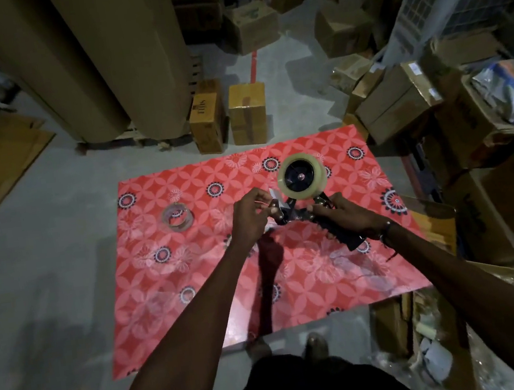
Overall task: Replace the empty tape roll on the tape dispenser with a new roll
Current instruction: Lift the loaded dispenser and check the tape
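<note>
Right hand (347, 214) grips the tape dispenser (313, 214) handle; left hand (248, 217) fingers (258, 199) pinch tape beside the new roll (302, 176); empty roll (177, 219) lies apart.

A full clear tape roll (302, 176) sits on the black dispenser (316, 216); the empty roll (177, 219) lies flat, well apart.

From the head view I see my right hand (347, 216) gripping the black handle of the tape dispenser (313, 217), held above a red patterned surface (197, 299). A full clear tape roll (302, 177) sits on its hub. My left hand (250, 216) pinches the tape end at the dispenser's front. An empty tape roll (177, 218) lies on the surface, well left.
</note>
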A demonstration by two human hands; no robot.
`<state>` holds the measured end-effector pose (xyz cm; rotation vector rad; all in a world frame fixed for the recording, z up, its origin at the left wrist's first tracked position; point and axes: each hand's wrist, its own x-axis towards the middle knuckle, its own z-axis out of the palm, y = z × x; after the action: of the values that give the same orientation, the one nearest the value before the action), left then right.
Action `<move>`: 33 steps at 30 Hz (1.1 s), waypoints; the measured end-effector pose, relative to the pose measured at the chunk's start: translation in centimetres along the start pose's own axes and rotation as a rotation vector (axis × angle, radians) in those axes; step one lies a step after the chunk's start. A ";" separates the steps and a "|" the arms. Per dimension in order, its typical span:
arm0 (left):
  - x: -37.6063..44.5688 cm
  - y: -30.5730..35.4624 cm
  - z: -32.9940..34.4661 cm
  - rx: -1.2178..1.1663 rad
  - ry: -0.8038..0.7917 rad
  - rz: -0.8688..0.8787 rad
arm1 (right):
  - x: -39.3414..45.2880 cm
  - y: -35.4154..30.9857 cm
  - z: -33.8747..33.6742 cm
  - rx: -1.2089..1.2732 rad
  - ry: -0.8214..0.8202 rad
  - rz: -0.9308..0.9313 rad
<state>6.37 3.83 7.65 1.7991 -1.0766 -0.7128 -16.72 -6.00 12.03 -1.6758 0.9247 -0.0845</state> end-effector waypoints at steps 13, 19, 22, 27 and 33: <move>-7.6 -11.1 5.7 0.449 -0.203 -0.312 | -2.5 10.8 3.2 -0.028 0.291 0.109; -10.4 -11.8 6.7 0.676 -0.320 -0.294 | -2.8 13.7 5.3 -0.145 0.361 0.069; -10.9 -11.4 7.1 0.704 -0.375 -0.339 | -3.4 14.7 6.3 -0.165 0.359 0.066; -11.2 -11.5 7.3 0.634 -0.412 -0.362 | -4.2 15.6 8.0 -0.236 0.418 0.031; -11.4 -11.5 8.0 0.588 -0.419 -0.379 | -4.3 16.4 8.9 -0.440 0.386 0.044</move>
<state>-0.97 13.37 -5.87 2.4691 -1.3276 -1.1206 -23.75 3.29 -3.15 -2.0861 1.3418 -0.1901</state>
